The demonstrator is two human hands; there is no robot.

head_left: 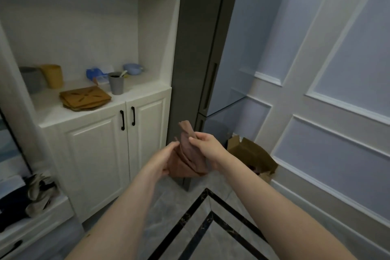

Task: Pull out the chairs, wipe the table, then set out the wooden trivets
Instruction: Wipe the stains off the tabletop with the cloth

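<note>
Both hands hold the folded reddish-brown cloth [188, 154]: left hand [162, 161] cups its lower edge, right hand [207, 146] pinches the top. The stack of flat square wooden trivets [84, 98] lies near the white cabinet shelf [52, 110] front edge. Reaching with full hands could bump the grey cup [116, 83] beside it; a brown cardboard box [251, 154] crowds the floor

white cabinet [101, 143] left | grey fridge [198, 48] centre | panelled wall [327, 112] right | marble floor [175, 207]
</note>
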